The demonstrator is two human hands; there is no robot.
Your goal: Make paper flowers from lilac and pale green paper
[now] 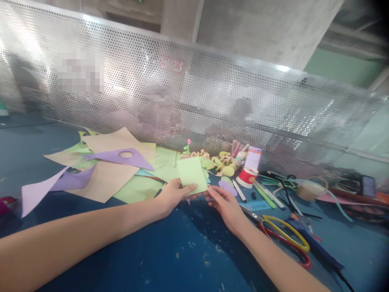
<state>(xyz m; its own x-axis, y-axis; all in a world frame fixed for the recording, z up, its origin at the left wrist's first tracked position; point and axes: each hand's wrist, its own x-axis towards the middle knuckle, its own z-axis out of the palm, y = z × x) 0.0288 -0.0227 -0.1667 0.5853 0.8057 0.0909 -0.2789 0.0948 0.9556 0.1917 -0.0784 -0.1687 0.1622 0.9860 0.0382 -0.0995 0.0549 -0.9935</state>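
Note:
A light green piece of paper point(192, 174) is held up over the blue table. My left hand point(174, 194) pinches its lower left part, thumb on the front and fingers behind. At the lower right corner, my right hand point(223, 202) has its thumb and fingertips closed on the edge. Just right of that hand lie scissors point(258, 219) with one yellow and one red handle. Purple and green paper ovals point(227, 187) rest beyond my right fingertips, beside a white marker point(239, 190).
Cut paper sheets point(115, 178) in tan, green and purple spread to the left. Behind are yellow-green paper pieces point(226, 164), a red-and-white tape roll point(246, 177) and an upright phone point(253, 156). A blue glue gun point(316, 243) lies at right. A perforated metal screen point(170, 89) borders the table.

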